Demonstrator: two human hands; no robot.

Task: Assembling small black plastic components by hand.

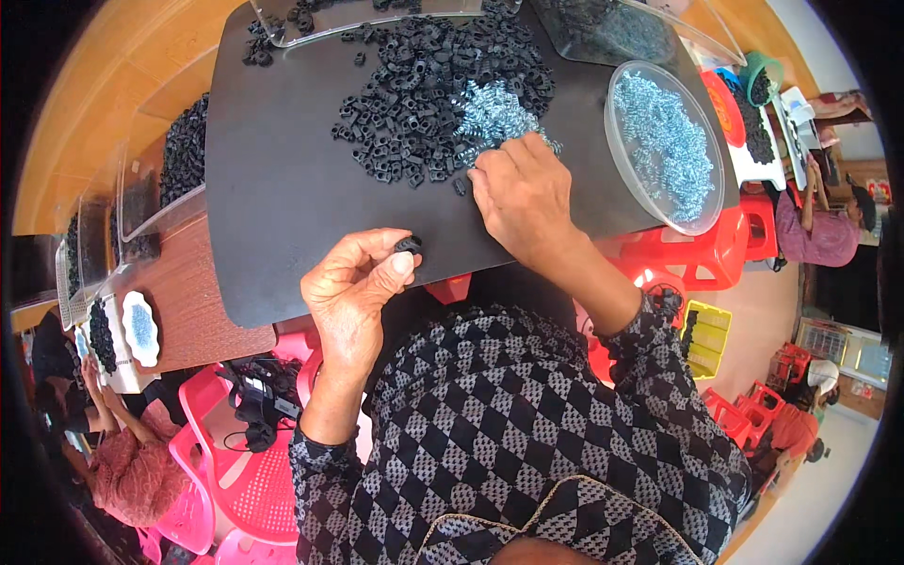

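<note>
Between the thumb and fingers of my left hand (348, 287) is a small black plastic part (408, 245), held just over the table's near edge. My right hand (527, 193) is closed in a pinch at the near side of a small heap of silvery-blue metal springs (492, 111). Whatever its fingertips grip is hidden by the hand. The springs lie against a broad pile of small hollow black plastic parts (405, 94). One loose black part (460, 186) rests close to my right fingertips.
A round clear bowl (617, 141) full of springs stands at the dark table's (264, 198) right side. Clear trays (282, 40) sit along the far edge. Red stools (720, 250) and a pink chair (254, 480) flank me. Other people work at tables on both sides.
</note>
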